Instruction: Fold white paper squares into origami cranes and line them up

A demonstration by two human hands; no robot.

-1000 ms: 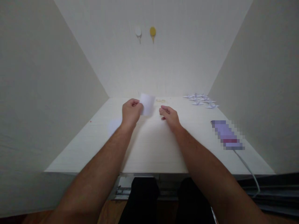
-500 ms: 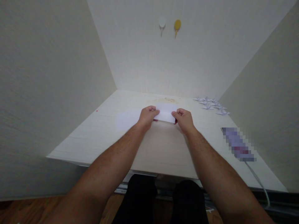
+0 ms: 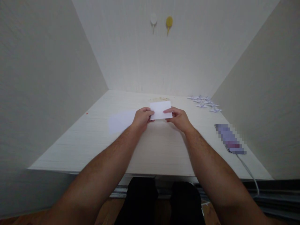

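Note:
A small white sheet of paper [image 3: 161, 109] is held up a little above the white table [image 3: 150, 150], between both hands. My left hand [image 3: 140, 117] pinches its left edge with closed fingers. On the other side, my right hand [image 3: 178, 117] grips the right edge, fingers closed on the paper. Another pale sheet [image 3: 122, 120] lies flat on the table just left of my left hand.
Several small folded paper figures [image 3: 204, 103] sit at the back right of the table. A blurred flat device [image 3: 230, 142] with a white cable [image 3: 248, 172] lies at the right edge. White walls close in on three sides; two hooks [image 3: 161, 21] hang on the back wall.
A second ago only my left hand held the paper upright. My right hand has since come in and taken its right edge, and the sheet now faces me between both hands.

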